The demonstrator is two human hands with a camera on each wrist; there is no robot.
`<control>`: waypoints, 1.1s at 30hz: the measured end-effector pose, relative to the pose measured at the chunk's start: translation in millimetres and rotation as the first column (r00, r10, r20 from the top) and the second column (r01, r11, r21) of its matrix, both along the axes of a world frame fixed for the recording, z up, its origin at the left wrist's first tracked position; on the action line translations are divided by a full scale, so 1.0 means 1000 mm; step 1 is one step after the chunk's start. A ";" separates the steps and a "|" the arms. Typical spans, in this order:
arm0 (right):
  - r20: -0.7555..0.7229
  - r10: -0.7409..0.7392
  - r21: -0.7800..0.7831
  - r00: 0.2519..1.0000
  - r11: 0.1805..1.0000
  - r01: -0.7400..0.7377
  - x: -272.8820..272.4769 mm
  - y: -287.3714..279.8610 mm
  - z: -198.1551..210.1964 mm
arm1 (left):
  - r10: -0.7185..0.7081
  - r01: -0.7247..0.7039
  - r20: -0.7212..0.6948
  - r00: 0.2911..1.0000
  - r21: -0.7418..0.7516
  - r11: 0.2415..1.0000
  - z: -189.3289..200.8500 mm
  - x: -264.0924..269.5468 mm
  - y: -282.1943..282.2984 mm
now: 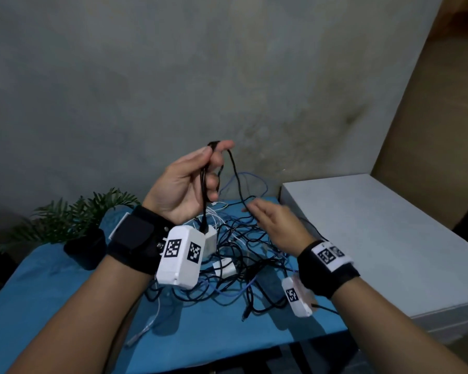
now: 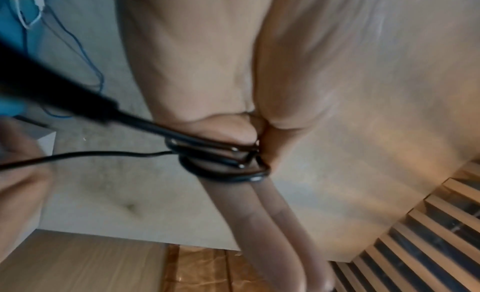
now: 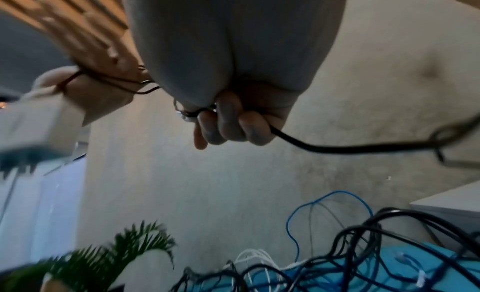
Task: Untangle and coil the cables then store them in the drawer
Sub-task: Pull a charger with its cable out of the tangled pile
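My left hand [image 1: 192,179] is raised above the table and pinches a few small loops of a black cable [image 1: 234,168] between thumb and fingers. In the left wrist view the loops [image 2: 223,167] wrap around my fingers. The cable's plug end hangs down past my palm. From the loops the strand drops to my right hand [image 1: 268,220], lower and to the right. In the right wrist view its curled fingers [image 3: 228,122] grip the black cable [image 3: 337,147]. Below lies a tangle of black, blue and white cables [image 1: 241,265].
The tangle lies on a blue table [image 1: 65,306] with white adapters [image 1: 224,267] in it. A potted plant [image 1: 73,220] stands at the table's far left. A white cabinet [image 1: 376,238] adjoins the table on the right. A grey wall is close behind.
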State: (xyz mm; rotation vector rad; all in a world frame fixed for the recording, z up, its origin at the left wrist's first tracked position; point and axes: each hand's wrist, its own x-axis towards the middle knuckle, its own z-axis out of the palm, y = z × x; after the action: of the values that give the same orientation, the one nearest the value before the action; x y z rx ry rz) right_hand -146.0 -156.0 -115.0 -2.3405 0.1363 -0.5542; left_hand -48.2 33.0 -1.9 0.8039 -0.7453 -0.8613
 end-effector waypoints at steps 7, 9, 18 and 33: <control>-0.120 0.018 -0.537 0.993 0.840 -0.080 -0.018 0.049 0.019 | 0.154 -0.180 0.203 0.967 0.116 0.977 -0.014 -0.003 -0.018; -0.038 0.018 -0.547 0.999 0.836 -0.036 -0.025 0.059 0.045 | 0.181 -0.311 0.461 0.869 0.223 0.924 -0.024 -0.005 -0.022; 0.190 0.240 0.290 0.952 0.913 -0.288 -0.020 0.004 0.113 | -0.191 -0.002 0.440 0.877 0.401 0.916 -0.026 -0.001 -0.006; 0.146 0.014 0.042 0.989 0.999 -0.021 -0.003 0.014 0.033 | -0.049 0.046 -0.036 0.998 -0.073 0.996 -0.009 -0.007 -0.006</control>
State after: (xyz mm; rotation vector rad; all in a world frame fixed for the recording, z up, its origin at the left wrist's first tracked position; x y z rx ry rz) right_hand -148.8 -142.2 -82.3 -2.2478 0.0595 -0.7041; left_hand -55.4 26.9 -10.7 0.7066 -0.7608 -0.8850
